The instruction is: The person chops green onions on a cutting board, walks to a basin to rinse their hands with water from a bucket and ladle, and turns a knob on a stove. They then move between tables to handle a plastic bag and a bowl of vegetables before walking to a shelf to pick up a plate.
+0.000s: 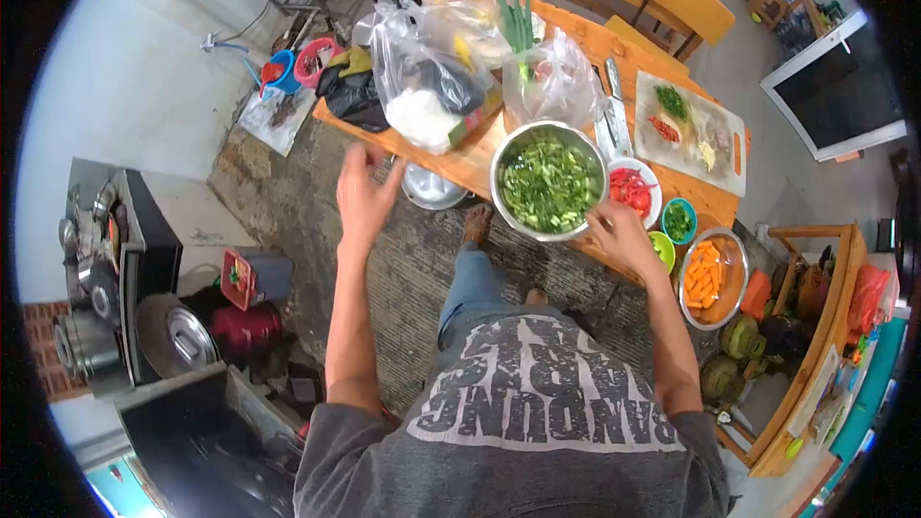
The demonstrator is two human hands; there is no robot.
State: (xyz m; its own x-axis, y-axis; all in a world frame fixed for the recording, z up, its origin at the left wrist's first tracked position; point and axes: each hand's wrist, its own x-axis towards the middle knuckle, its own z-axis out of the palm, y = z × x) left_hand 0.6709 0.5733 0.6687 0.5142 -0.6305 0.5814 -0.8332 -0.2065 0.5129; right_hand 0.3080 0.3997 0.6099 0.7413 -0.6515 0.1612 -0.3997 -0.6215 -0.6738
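Looks like veggie prep that's pretty far along. The big steel bowl of chopped greens (549,182) sits at the near edge of the wooden table (576,43), just right of the middle of the frame, and it's already well filled. The right hand (622,235) is down at the bowl's lower right rim, fingers loosely curled and touching or almost touching it; I can't really tell if it's gripping the rim or just resting there. The left hand (365,194) is up in the air left of the bowl, fingers spread wide, holding nothing. To the right of the bowl, the small dishes are done too: sliced red chilies (633,190), a little blue bowl of chopped green stuff (679,221), and a steel plate of carrot sticks (712,276) toward the lower right. The cutting board (693,129) further up the table has only a few small piles left on it. Still untouched, I'd say: the spring onions (516,14) sticking up and the plastic bags (432,67) at the upper middle of the frame.
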